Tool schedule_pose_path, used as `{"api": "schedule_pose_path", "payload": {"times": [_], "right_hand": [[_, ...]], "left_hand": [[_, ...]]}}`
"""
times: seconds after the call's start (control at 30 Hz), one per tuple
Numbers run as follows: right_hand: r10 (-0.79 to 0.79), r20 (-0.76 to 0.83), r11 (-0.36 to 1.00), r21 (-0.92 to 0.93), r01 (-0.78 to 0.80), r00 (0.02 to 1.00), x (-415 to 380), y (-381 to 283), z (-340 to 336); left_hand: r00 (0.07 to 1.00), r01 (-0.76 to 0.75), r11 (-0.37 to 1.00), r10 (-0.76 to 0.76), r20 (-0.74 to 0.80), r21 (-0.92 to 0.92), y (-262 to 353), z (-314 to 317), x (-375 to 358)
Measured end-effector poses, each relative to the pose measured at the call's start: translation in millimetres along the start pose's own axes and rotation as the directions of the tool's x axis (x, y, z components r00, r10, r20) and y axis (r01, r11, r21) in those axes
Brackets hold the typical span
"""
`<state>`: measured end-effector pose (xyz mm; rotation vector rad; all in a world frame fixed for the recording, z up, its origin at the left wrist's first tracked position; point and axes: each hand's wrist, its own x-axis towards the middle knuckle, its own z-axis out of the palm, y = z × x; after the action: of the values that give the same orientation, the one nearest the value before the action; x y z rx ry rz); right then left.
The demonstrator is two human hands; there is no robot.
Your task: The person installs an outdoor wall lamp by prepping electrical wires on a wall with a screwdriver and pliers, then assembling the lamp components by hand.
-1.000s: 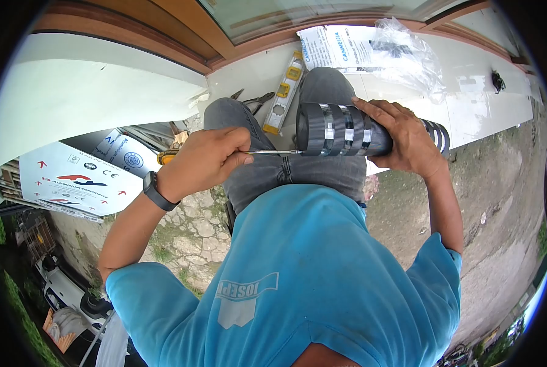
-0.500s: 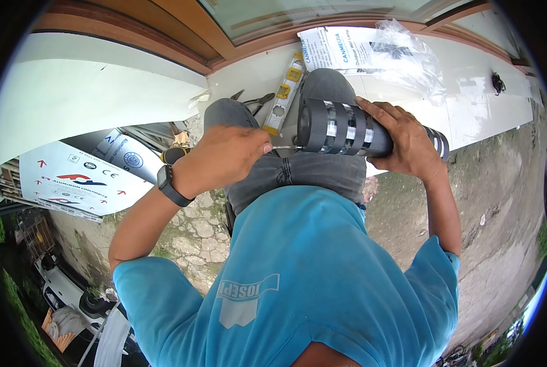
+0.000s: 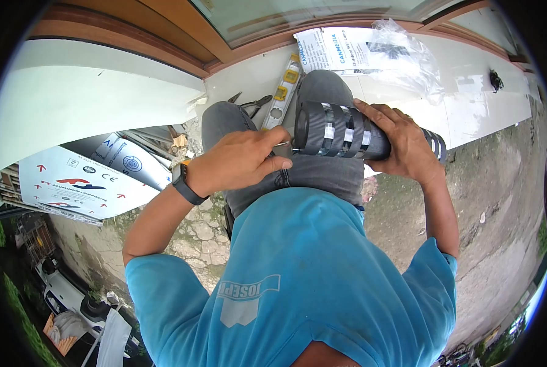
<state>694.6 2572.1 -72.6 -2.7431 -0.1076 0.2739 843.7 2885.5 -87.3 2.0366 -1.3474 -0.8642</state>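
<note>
Lamp (image 3: 341, 130) is lying just right of left hand (image 3: 243, 160), long axis running sideways; right hand (image 3: 406, 144) is clamping its barrel, left is curling round mostly hidden screwdriver (image 3: 295, 149).

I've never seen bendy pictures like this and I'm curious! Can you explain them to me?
There's no robot here, just a person's two bare hands. Every picture comes from one camera worn on their head, looking down past a blue shirt. The right hand holds a dark ridged cylinder with shiny bands. The left hand is at its end, by a thin bit of metal; the fingers hide too much to tell how it's held. On the pale floor lie a yellow-and-silver level, what look like pliers, a printed box and clear plastic.
</note>
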Motion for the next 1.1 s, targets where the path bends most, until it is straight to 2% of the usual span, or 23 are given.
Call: {"api": "schedule_pose_path", "payload": {"times": [0.1, 0.2, 0.3, 0.4, 0.43, 0.53, 0.57, 0.67, 0.77, 0.87, 0.93, 1.03, 1.07, 1.1], "right_hand": [[0.004, -0.003, 1.000, 0.025, -0.004, 1.000, 0.4, -1.1, -0.3], [0.023, 0.004, 0.998, 0.052, -0.023, 1.000, -2.2, 1.9, -2.9], [0.075, 0.002, 0.990, 0.117, -0.075, 0.997, -4.8, 6.3, 0.4], [0.125, -0.035, 0.981, 0.151, -0.118, 0.992, -6.0, 2.9, 3.1], [0.161, -0.024, 0.970, 0.189, -0.154, 0.987, -4.5, -1.3, 0.8], [0.200, -0.045, 0.950, 0.255, -0.182, 0.979, -8.7, -4.8, -0.5], [0.208, -0.046, 0.944, 0.272, -0.188, 0.977, -11.5, -5.9, -1.0], [0.242, -0.059, 0.932, 0.290, -0.215, 0.969, -18.7, -10.4, -2.2], [0.260, -0.086, 0.925, 0.308, -0.222, 0.962, -22.9, -10.0, -0.3], [0.274, -0.081, 0.913, 0.336, -0.233, 0.958, -27.2, -6.7, 3.7], [0.265, -0.098, 0.915, 0.339, -0.219, 0.959, -28.0, -6.6, 6.8], [0.216, -0.132, 0.926, 0.342, -0.160, 0.967, -20.6, -3.4, 8.0], [0.208, -0.135, 0.927, 0.343, -0.151, 0.969, -22.5, -3.6, 8.3], [0.213, -0.119, 0.928, 0.334, -0.163, 0.970, -23.0, -4.9, 7.9]], "left_hand": [[0.996, -0.069, 0.993, 0.063, -0.056, -0.098, -0.2, 14.2, 11.1], [0.996, -0.079, 0.988, 0.073, -0.049, -0.136, -4.0, 1.9, 7.9], [0.996, 0.037, 0.972, -0.054, -0.068, -0.234, -12.9, -27.7, -1.8], [0.978, 0.091, 0.918, -0.155, -0.138, -0.386, -32.5, -43.3, 5.7], [0.969, 0.136, 0.925, -0.198, -0.145, -0.354, -37.7, -46.3, 12.9], [0.990, -0.039, 0.886, -0.028, -0.137, -0.462, -39.0, -54.8, 29.3], [0.995, -0.042, 0.854, -0.009, -0.094, -0.518, -35.7, -58.6, 29.7], [0.994, -0.086, 0.963, 0.064, -0.091, -0.257, -32.7, -79.0, 36.8], [0.990, -0.018, 0.833, -0.061, -0.124, -0.553, -64.2, -89.4, 32.3], [0.920, 0.214, 0.828, -0.349, -0.177, -0.518, -113.6, -93.2, 44.0], [0.848, 0.297, 0.871, -0.429, -0.311, -0.391, -185.9, -67.0, 69.4], [0.751, 0.511, 0.829, -0.559, -0.351, -0.226, -282.0, -16.5, 101.1], [0.716, 0.578, 0.796, -0.599, -0.358, -0.178, -305.5, 0.1, 108.6], [0.684, 0.633, 0.763, -0.631, -0.365, -0.132, -303.4, 6.8, 117.3]]}}
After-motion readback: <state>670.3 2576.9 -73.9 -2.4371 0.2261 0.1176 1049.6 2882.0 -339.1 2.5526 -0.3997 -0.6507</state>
